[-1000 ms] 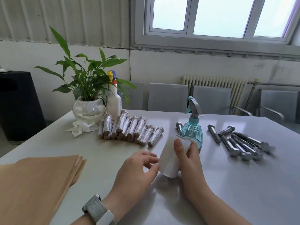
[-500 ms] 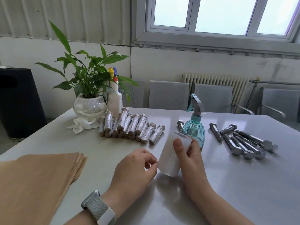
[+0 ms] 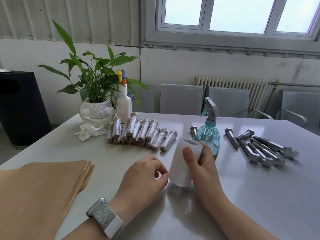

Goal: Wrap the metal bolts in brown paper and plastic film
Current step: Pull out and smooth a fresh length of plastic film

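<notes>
In the head view, the right hand is gripping a white translucent roll of plastic film, thumb laid along its near side and fingers curled behind it, holding it tilted just above the grey metal table. The left hand is sitting just beside the roll's lower edge with its fingers curled in and the tips pinched together at the film surface; whether they are actually holding a loose end cannot be told, since the film is too clear to show. The bare grey hex-head metal bolts are lying in a loose pile to the right, one more showing behind the teal plastic spray bottle, while a row of bolts already wrapped in brown paper and shiny film is lying in the middle, near the potted green plant in a white bowl and a white spray bottle with a yellow and red nozzle. A stack of brown paper sheets is resting at the left, apart from both hands. The step in hand is probably finding and peeling up the film's free end; the next move is likely calling for a steady roll and a fingernail catching the edge. No brand, label or writing is readable anywhere.
</notes>
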Motion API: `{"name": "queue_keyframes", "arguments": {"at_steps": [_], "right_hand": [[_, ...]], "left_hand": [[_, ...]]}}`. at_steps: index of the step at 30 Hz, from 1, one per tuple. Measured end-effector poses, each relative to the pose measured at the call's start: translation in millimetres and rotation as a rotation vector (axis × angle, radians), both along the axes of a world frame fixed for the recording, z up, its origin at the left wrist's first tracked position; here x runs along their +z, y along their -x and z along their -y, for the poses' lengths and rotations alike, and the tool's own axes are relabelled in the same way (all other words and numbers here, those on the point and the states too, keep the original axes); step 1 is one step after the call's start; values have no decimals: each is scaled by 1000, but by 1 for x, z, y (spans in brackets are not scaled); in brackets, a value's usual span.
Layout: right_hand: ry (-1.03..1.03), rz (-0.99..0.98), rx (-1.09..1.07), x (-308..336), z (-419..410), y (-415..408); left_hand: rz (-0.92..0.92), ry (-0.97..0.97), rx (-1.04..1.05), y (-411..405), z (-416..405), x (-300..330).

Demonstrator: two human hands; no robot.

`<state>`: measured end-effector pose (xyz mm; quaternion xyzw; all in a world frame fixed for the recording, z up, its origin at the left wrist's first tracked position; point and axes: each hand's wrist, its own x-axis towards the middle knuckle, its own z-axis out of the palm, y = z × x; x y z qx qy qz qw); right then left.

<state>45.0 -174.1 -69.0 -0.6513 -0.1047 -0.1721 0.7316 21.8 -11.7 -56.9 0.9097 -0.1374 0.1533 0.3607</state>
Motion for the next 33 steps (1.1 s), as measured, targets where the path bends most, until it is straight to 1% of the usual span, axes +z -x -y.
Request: {"name": "queue_keyframes", "arguments": {"at_steps": [7,17,20,22,24,27,30,33], "right_hand": [[65,19,13,-1,-1,1],[42,15,18,4,-1,5],[20,-6,3,5,0,6],[3,-22,-12,6,0,6],[-19,-51,-33,7,0,5],[-69,-147,-46,7,1,3],[-153,-228,-16,7,1,3],[-268,-336,64,9,-1,4]], "left_hand": [[-24,-60,-49,-2,-3,-1],[98,-67,-30,-2,-2,-1],[95,-51,-23,-3,-3,-1],[64,9,-18,-2,-4,-1],[3,127,2,-3,-4,0],[-182,363,-27,-6,-4,2],[-339,551,-37,-12,-3,2],[-409,737,30,-15,0,-1]]}}
